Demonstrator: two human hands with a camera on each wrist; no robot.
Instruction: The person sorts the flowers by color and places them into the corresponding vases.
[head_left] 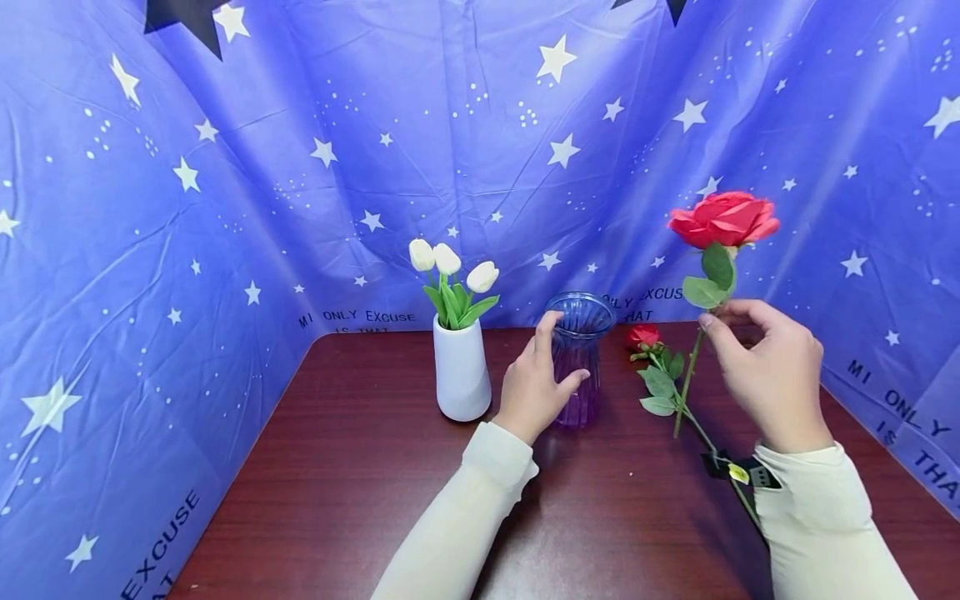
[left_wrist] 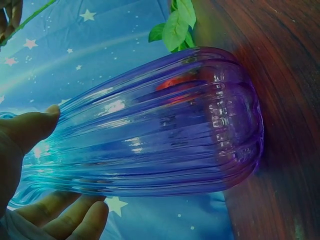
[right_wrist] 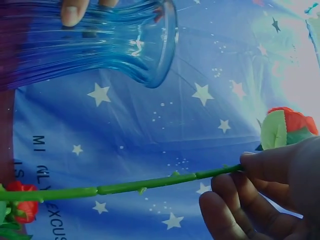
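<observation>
My left hand (head_left: 528,387) holds a ribbed glass vase (head_left: 592,354), blue at the flared rim and purple toward the base. The left wrist view shows the thumb (left_wrist: 35,127) on one side of its neck and the fingers on the other. The vase stands upright on the table. To its right, my right hand (head_left: 776,371) pinches a red rose (head_left: 726,221) by its green stem, just below the leaves. The bloom points up, and the stem's lower end (head_left: 678,421) hangs over the table beside the vase.
A second red rose (head_left: 643,337) lies on the dark red wooden table (head_left: 360,483), its stem running under my right wrist. Left of the glass vase stands a white vase (head_left: 462,379) with white tulips (head_left: 447,260). A blue star-patterned cloth (head_left: 450,150) surrounds the table's back and sides.
</observation>
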